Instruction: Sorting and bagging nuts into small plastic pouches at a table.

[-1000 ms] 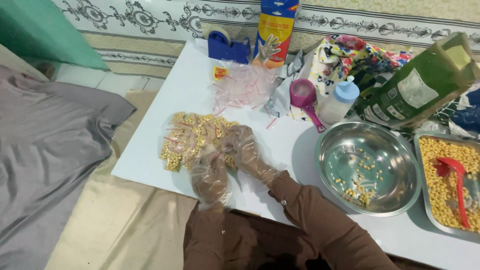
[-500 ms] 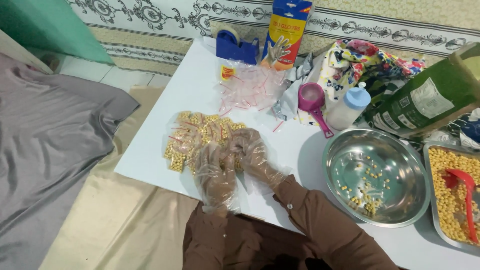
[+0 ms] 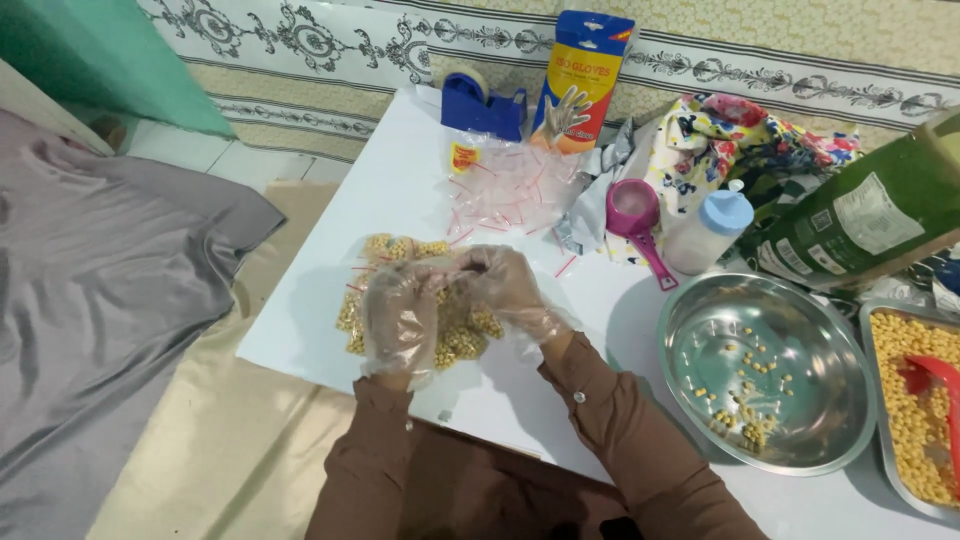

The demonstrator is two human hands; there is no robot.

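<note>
Both gloved hands, left [image 3: 400,318] and right [image 3: 505,290], pinch a filled bag [image 3: 420,300] on the counter [image 3: 400,190]. Bowl [image 3: 768,372] nearly empty; tray [image 3: 915,400] still full, empty bags [image 3: 510,185] left.

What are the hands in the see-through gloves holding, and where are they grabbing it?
Both the left hand and right hand pinch a small clear bag of yellow kernels at its top edge.

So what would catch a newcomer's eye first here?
Probably the two gloved hands, left hand and right hand, meeting over small clear bags of yellow grains near the white table's front edge. Next, the shiny steel bowl at right with a few grains, and the bright glove box at the back.
</note>
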